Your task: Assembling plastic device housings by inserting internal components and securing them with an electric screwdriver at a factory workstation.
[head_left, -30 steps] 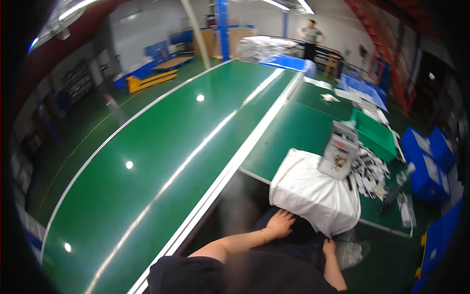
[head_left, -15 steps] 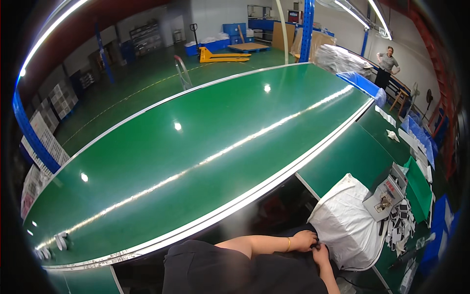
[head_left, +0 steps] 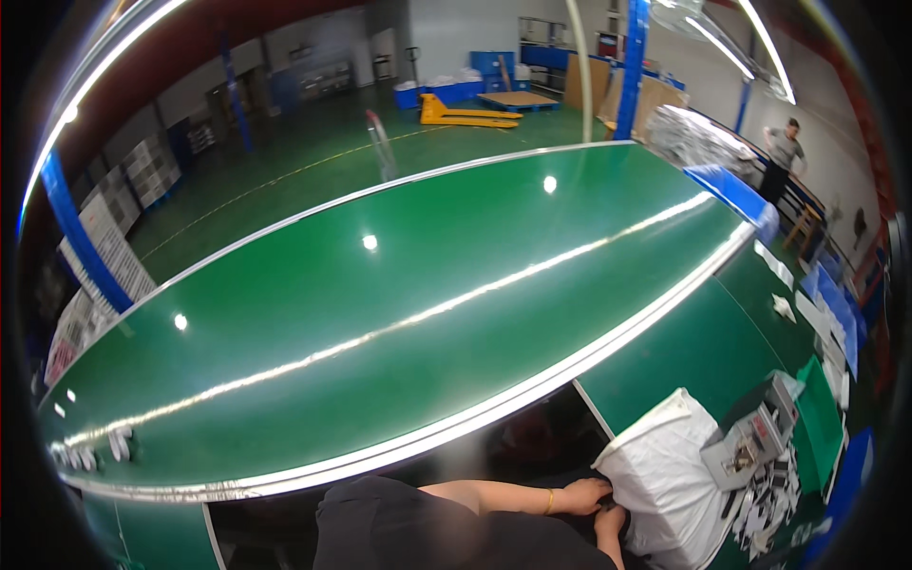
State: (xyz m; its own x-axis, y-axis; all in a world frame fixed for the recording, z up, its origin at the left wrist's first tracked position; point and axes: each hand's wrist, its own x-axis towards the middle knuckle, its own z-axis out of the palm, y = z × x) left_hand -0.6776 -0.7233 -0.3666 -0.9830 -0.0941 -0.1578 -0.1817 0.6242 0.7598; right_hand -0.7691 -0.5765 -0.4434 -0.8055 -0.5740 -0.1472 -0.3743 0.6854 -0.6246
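Note:
My left hand (head_left: 582,496), with a gold-coloured bracelet on its wrist, reaches in from the left and is low at the lower right of the view. Just below it is my right hand (head_left: 609,522). The fingers of both hands are bent and close together around a small dark spot; what they hold is too small and shaded to make out. Both hands are at the left edge of a white cloth sack (head_left: 660,480), which lies bunched on the green worktable (head_left: 684,347). Dark clothing covers my lap beside them.
A grey metal box-like device (head_left: 750,445) stands behind the sack, near a green bin (head_left: 819,418) and a heap of small black-and-white pieces (head_left: 768,503). The long green conveyor belt (head_left: 380,313) runs ahead, with a blue bin (head_left: 731,195) at its far end. Beyond stands a person (head_left: 785,157).
The whole view has shifted, so the belt and background sit farther right and lower. My hands remain together beside the white sack, with little visible change in their grip.

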